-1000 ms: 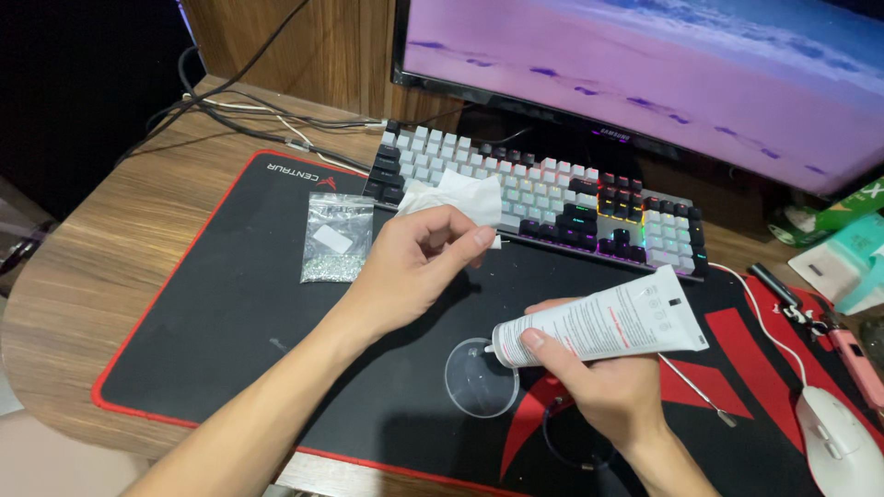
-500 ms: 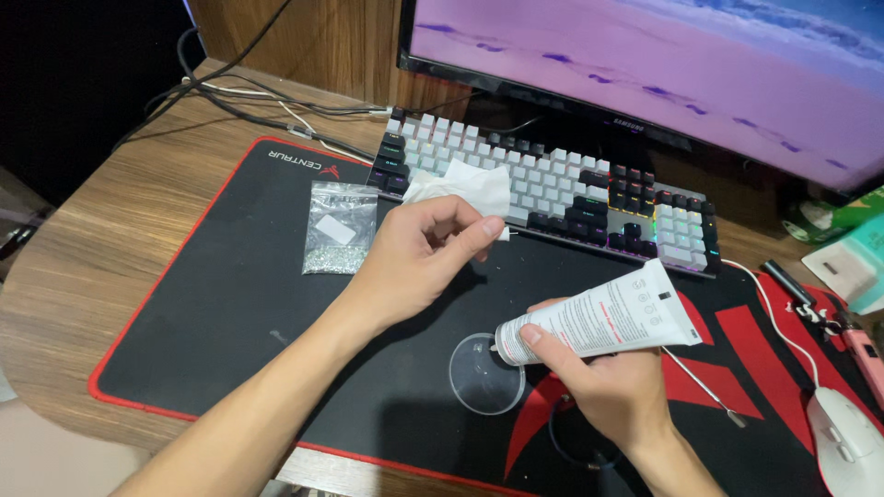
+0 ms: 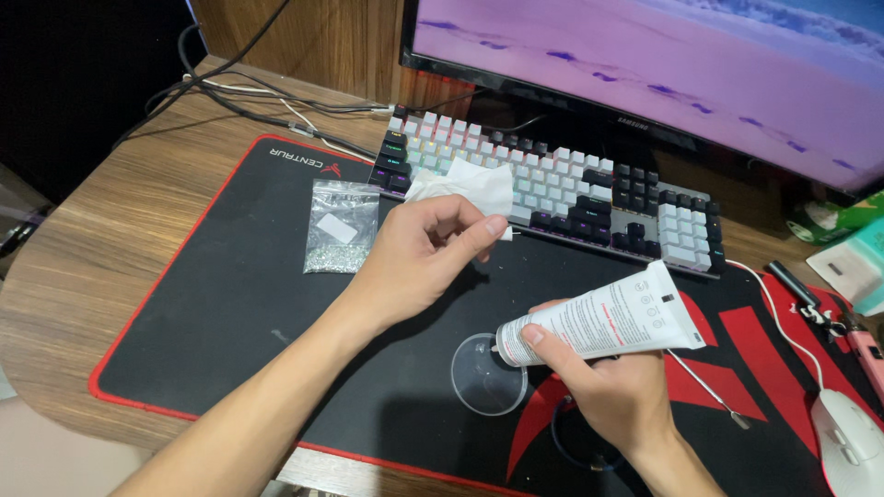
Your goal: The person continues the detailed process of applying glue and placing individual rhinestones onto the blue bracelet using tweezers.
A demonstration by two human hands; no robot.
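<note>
My right hand [image 3: 603, 391] grips a white squeeze tube [image 3: 603, 324] with its nozzle pointed left over a small clear round dish [image 3: 485, 375] on the black and red desk mat [image 3: 230, 304]. Above the mat near the keyboard [image 3: 562, 189], my left hand [image 3: 419, 258] pinches a small white cap [image 3: 506, 234] between thumb and forefinger. A crumpled white tissue [image 3: 465, 181] lies on the keyboard just behind that hand.
A small clear plastic bag of tiny silvery parts [image 3: 342, 225] lies on the mat at left. A monitor [image 3: 663, 74] stands behind the keyboard. A white mouse [image 3: 849, 440], a thin metal tool [image 3: 704, 391] and green packets [image 3: 843, 221] are at right. Cables [image 3: 239, 97] run along the wooden desk.
The left hand has drifted slightly left and away from the tube, still pinching the small white cap. The right hand keeps the tube over the dish.
</note>
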